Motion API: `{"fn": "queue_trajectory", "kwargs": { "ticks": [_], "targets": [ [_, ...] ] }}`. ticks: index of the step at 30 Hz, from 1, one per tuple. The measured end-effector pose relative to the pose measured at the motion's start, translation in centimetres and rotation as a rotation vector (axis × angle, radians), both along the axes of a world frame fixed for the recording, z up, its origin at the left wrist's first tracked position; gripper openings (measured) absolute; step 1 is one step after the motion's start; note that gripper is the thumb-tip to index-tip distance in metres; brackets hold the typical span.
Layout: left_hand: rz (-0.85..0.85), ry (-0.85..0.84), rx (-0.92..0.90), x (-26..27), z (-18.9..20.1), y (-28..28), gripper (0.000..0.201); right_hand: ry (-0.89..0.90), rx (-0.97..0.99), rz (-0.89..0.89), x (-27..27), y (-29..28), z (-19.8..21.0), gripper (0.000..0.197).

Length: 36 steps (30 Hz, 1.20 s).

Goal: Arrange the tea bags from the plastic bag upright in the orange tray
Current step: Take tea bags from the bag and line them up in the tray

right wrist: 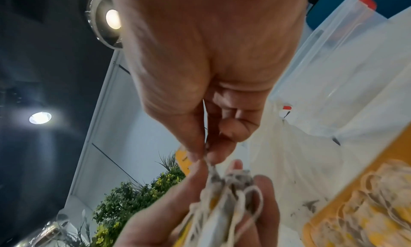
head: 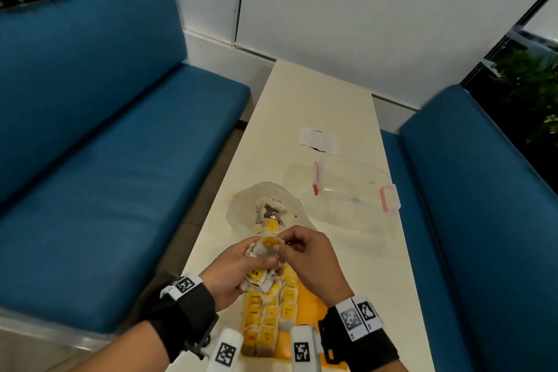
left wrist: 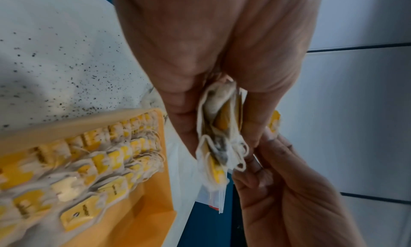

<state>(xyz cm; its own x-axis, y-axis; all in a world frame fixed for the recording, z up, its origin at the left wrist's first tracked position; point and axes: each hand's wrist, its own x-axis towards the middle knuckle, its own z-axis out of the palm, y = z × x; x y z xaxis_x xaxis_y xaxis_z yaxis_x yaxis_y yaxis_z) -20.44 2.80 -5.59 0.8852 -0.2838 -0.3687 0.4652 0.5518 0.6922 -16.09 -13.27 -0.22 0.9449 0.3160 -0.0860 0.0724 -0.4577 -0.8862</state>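
My long white table carries the orange tray at its near edge, then the plastic bag, a clear lidded box toward the right edge, and a small packet farther out.

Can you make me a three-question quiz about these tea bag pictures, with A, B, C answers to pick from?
1. Where is the plastic bag?
A. on the sofa
B. on the table beyond the hands
C. inside the tray

2. What colour are the tea bag tags in the tray?
A. yellow
B. green
C. purple

3. What is the left hand doing?
A. lying flat on the table
B. gripping a bunch of tea bags
C. pointing at the wall

Answers:
1 B, the head view shows it lying past the hands.
2 A, the rows show yellow tags.
3 B, its fingers wrap the bunch while the right hand pinches at it.
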Motion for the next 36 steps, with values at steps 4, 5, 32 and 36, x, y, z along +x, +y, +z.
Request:
{"fn": "queue_trajectory", "kwargs": {
  "ticks": [4, 5, 32, 36],
  "targets": [
    [-0.013, 0.064, -0.023, -0.4, -0.4, 0.4, 0.055, -0.042, -0.01, -0.029, 1.0, -0.3, 2.5, 0.008],
    [-0.008, 0.08, -0.027, -0.5, -0.6, 0.5, 0.054, -0.072, 0.0, -0.038, 1.4, -0.6, 3.3, 0.01],
    [0.022, 0.15, -0.009, -1.7, -3.2, 1.6, 0.049, 0.27, -0.114, -0.181, -4.5, -8.3, -5.0, 0.029],
    [0.027, 0.158, -0.025, -2.0, -3.3, 1.1, 0.051, 0.395, -0.172, -0.133, -5.1, -8.7, -6.4, 0.017]
  ]
}}
